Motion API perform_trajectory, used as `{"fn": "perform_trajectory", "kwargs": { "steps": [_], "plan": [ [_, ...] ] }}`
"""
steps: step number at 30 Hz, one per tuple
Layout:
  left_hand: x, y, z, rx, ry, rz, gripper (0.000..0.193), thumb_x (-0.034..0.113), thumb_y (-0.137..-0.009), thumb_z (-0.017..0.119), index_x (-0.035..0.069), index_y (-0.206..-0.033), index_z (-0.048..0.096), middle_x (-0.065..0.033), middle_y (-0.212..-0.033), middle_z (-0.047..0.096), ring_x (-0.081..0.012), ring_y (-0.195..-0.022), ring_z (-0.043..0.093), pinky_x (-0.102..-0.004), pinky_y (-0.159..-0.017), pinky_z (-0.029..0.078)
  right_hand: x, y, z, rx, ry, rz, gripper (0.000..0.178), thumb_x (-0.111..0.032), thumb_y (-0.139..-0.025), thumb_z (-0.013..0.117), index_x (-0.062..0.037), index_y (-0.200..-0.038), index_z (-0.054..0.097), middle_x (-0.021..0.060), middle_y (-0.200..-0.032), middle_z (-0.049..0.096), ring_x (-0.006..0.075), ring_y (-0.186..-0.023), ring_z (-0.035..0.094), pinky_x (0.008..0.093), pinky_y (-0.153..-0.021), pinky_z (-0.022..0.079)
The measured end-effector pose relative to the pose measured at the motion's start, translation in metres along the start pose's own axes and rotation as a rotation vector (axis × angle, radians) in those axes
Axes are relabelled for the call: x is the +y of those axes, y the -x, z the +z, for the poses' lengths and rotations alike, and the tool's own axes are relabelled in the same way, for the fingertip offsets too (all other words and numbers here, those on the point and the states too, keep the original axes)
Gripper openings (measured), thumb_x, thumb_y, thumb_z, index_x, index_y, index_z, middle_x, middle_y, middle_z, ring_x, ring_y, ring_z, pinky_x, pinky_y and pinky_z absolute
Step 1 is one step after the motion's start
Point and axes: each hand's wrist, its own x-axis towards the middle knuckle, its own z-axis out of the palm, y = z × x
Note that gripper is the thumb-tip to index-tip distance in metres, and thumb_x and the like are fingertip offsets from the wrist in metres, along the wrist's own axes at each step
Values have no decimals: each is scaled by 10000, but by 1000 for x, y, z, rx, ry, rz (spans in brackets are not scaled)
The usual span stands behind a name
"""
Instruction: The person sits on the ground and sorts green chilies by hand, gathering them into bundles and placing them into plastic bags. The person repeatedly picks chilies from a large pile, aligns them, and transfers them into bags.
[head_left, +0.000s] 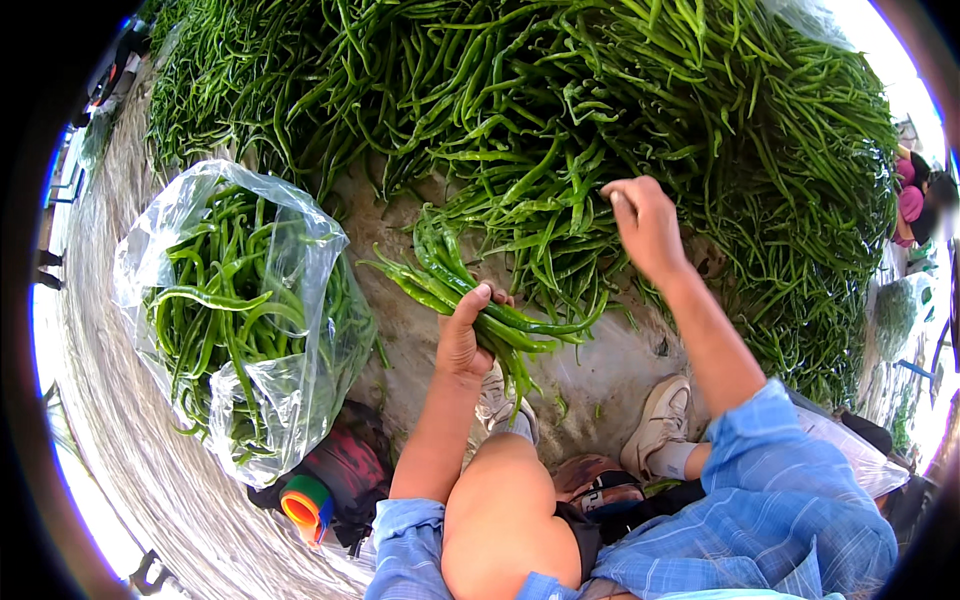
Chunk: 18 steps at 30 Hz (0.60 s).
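Observation:
My left hand is wrapped round a bunch of long green chili peppers, whose ends stick out to both sides. It is above the bare ground sheet, in front of a large heap of green chili peppers. Over the near edge of that heap is my right hand, its fingers curled in and its thumb close to the forefinger. Whether anything is pinched there I cannot make out. To the left of my left hand stands an open clear plastic bag, partly filled with the same peppers.
A dark bag and a roll of orange and green tape lie below the plastic bag. My shoes rest on the dirty sheet. At the far right, a person in pink is beside the heap.

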Motion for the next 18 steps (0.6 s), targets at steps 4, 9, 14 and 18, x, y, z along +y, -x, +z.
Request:
{"fn": "perform_trajectory", "kwargs": {
  "steps": [4,9,14,18],
  "plan": [
    [-1,-1,10,0,-45,-45,253,100,-788,726,94,-985,568,-19,-882,615,-174,-823,596,-401,-845,520,58,-25,34,-289,113,-306,223,16,-800,574,-93,-971,666,98,-904,548,305,-877,589,401,-748,496],
    [-4,-1,15,-14,-46,-13,336,81,-767,753,87,-1033,548,-45,-885,619,-190,-826,610,-420,-832,524,65,-58,50,-162,256,-572,315,-23,-686,678,-191,-952,698,34,-895,528,242,-876,562,363,-736,479],
    [1,1,14,-24,-97,44,360,60,-763,741,67,-1053,527,-57,-899,620,-217,-828,629,-398,-785,538,10,-72,10,-178,36,-673,266,-9,-687,717,-139,-919,701,9,-909,600,218,-914,571,355,-848,460],
    [7,-2,29,-102,-135,94,366,66,-767,728,70,-1067,517,-47,-922,605,-225,-851,623,-407,-806,533,-45,-101,-18,-95,-356,-567,176,-111,-862,683,-49,-1024,654,33,-951,652,160,-907,626,289,-789,514]
  ]
}}
